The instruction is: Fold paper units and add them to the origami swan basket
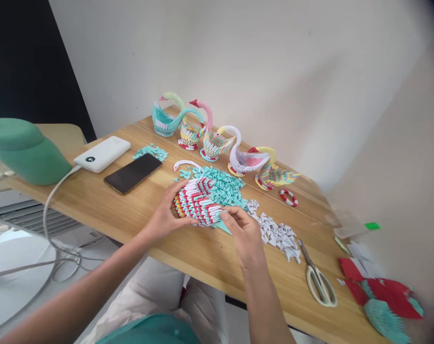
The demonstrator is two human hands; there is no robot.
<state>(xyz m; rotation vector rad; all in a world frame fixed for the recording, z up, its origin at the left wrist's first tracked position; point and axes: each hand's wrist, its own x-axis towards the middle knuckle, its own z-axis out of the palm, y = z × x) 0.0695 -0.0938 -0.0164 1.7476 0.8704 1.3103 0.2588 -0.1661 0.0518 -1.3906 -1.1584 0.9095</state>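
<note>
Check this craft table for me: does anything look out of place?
Two things, mildly. A curved white neck lies loose near the phone, joined to no body, and a red-and-white ring lies by the paper swans with nothing standing on it, unlike their bases.

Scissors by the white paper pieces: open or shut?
Shut, or nearly so: the scissors' blades lie together as one narrow shape beside the white paper pieces.

The left hand (167,215) is curled, with its thumb pointing right, and the right hand (244,229) has its thumb and pointing finger close together, while both bare arms reach forward
</note>
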